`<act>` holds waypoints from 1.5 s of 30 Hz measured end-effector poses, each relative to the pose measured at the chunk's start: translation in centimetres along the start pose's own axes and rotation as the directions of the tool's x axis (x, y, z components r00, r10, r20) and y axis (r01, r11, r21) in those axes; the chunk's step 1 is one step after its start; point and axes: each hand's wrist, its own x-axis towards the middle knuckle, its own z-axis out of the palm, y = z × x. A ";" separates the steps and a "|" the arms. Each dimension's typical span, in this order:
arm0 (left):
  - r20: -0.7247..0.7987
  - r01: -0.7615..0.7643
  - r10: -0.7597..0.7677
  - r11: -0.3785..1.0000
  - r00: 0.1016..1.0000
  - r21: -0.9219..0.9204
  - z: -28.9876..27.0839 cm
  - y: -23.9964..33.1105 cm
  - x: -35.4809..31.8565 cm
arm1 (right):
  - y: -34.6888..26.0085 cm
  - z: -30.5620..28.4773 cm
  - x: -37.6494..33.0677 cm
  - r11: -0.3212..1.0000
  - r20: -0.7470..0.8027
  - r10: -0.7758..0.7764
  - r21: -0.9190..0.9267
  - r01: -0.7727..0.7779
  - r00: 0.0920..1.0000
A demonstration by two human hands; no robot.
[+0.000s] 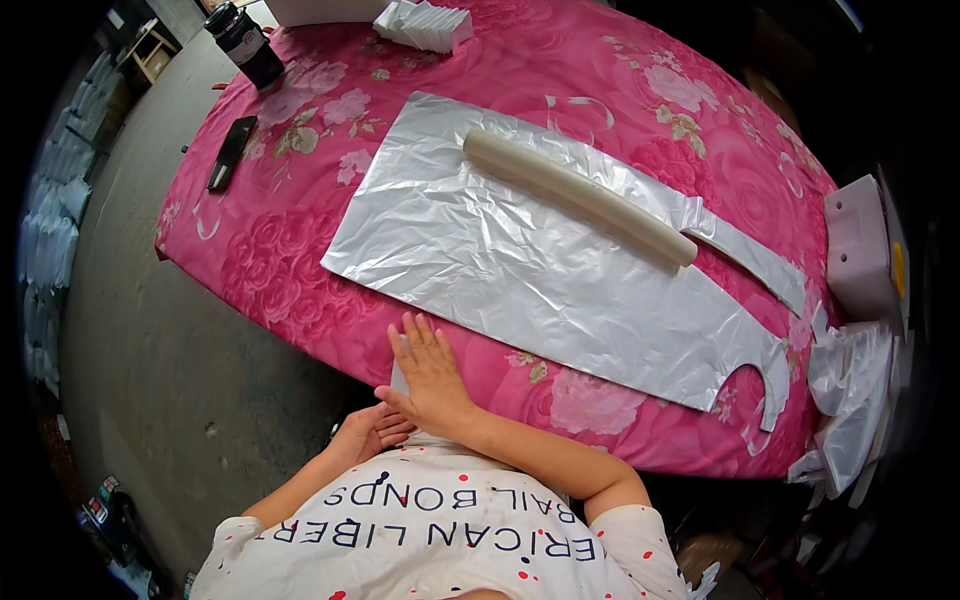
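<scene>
Bag: silvery, creased, flat across the frame's centre on the pink bench.
Roll: pale, lying on it.
Right hand: lower centre, grip open, thumb apart, beside a white piece; contact unclear.
Left hand: just below, fingers slightly bent; grip partly hidden, cannot tell.

Roll atop sheet on tablecloth

White short-sleeved shirt with large dark-blue lettering across the front and scattered red spots.
</scene>
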 end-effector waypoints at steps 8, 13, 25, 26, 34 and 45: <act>0.150 -0.290 0.481 0.231 0.863 0.929 4.4 6.0 -1.8 | -0.1 -4.5 1.3 0.941 0.292 -0.273 -0.116 0.318 0.917; 0.236 -0.530 0.478 0.709 0.846 0.465 6.9 9.3 2.2 | 2.9 -10.2 1.7 0.922 0.028 0.023 0.387 -0.032 0.999; 0.303 -0.788 0.748 0.453 0.591 0.418 24.7 31.6 25.2 | 7.0 -14.5 -2.2 0.810 -0.162 0.404 0.521 -0.270 0.900; 0.269 -0.772 0.737 0.512 0.620 0.376 25.3 32.9 27.7 | 6.9 -14.7 -2.4 0.808 -0.151 0.417 0.514 -0.289 0.896; 0.552 -0.596 0.815 -0.356 0.179 0.720 23.9 32.2 29.0 | 11.1 -20.1 -2.7 0.926 -0.516 0.045 -0.299 -0.229 0.855; 0.867 -0.734 0.277 -0.461 0.415 0.498 20.4 11.7 14.6 | 10.0 -20.2 -6.5 0.765 -0.263 0.470 -0.354 -0.537 0.843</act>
